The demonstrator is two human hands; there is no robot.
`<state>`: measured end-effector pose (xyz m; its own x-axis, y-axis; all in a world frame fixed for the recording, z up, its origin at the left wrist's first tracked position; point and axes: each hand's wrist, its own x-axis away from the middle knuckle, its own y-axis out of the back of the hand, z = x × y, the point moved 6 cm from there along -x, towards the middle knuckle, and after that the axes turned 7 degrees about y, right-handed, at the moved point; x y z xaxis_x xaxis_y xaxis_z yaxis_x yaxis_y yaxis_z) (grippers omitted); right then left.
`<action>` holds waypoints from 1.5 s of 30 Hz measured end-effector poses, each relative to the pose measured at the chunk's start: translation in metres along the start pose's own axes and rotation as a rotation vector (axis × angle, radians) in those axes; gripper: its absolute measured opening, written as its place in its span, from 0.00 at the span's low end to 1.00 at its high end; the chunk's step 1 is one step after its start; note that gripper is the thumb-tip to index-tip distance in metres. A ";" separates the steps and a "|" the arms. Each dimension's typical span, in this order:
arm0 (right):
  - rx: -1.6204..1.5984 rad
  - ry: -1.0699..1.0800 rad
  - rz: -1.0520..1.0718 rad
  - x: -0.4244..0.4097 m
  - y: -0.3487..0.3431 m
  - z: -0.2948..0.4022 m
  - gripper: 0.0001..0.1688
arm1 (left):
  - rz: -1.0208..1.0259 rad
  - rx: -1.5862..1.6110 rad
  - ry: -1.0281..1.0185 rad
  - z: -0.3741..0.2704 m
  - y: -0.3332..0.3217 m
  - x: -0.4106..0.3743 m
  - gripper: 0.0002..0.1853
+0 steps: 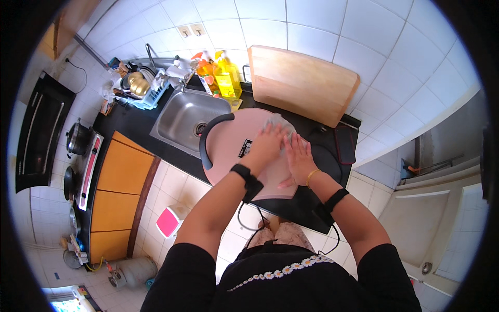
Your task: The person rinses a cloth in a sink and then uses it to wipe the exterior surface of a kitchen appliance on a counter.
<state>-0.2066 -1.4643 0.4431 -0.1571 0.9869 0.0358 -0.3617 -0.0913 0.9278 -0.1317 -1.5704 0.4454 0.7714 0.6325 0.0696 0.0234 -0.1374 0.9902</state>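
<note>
A large pink cutting board point(226, 152) with a dark curved handle point(206, 136) and a small black label lies on the black countertop, partly over the sink. My left hand point(267, 146) presses a greyish cloth point(278, 121) against the board near its far edge, its fingers spread over the cloth. Beside it, my right hand point(298, 160) rests flat on the board, thumb apart, fingertips touching the cloth's near side. Part of the cloth is hidden beneath the fingers.
A steel sink point(175, 117) lies left of the board. Behind stand soap pump bottles point(228, 80) and a wooden board point(300, 82) leaning on the tiles. A phone point(345, 145) lies at right; a dish rack point(150, 97) stands at left. Cables hang from both wrists.
</note>
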 end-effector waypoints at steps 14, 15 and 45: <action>0.028 0.009 0.059 -0.001 0.002 0.010 0.91 | -0.040 0.058 0.233 0.073 -0.005 -0.023 0.29; 0.038 -0.012 0.055 0.001 0.003 0.005 0.91 | -0.001 0.041 0.133 0.043 -0.001 -0.022 0.29; 0.108 -0.008 0.168 -0.007 0.003 0.013 0.83 | -0.102 -0.009 0.378 0.094 -0.004 -0.016 0.31</action>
<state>-0.1950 -1.4701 0.4502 -0.1993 0.9601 0.1960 -0.2308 -0.2404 0.9428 -0.0849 -1.6516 0.4288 0.4766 0.8791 0.0092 0.0811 -0.0543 0.9952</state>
